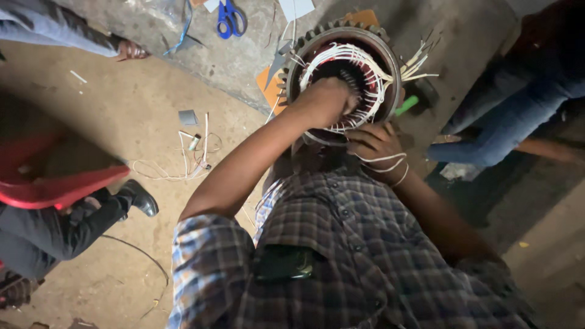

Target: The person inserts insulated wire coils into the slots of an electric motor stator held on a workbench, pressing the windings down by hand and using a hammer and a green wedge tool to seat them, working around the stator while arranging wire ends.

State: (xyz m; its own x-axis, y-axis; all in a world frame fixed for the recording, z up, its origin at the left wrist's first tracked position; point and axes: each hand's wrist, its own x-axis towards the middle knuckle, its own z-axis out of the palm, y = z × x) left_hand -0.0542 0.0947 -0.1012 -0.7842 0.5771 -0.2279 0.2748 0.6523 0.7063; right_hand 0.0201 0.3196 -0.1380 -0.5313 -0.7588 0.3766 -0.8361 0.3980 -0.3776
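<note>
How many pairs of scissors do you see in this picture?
1. The blue-handled scissors lie on the grey slab at the top, left of the round motor stator that both hands work on. Others may be hidden outside the picture.

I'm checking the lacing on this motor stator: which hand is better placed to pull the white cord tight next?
Probably the right hand: the white cord is already looped around it at the stator rim. The left hand is fisted inside the bore against the windings.

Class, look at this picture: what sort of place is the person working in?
Probably a motor-rewinding repair workshop: a motor stator with white winding wires, blue scissors, and wire offcuts on a bare floor.
</note>
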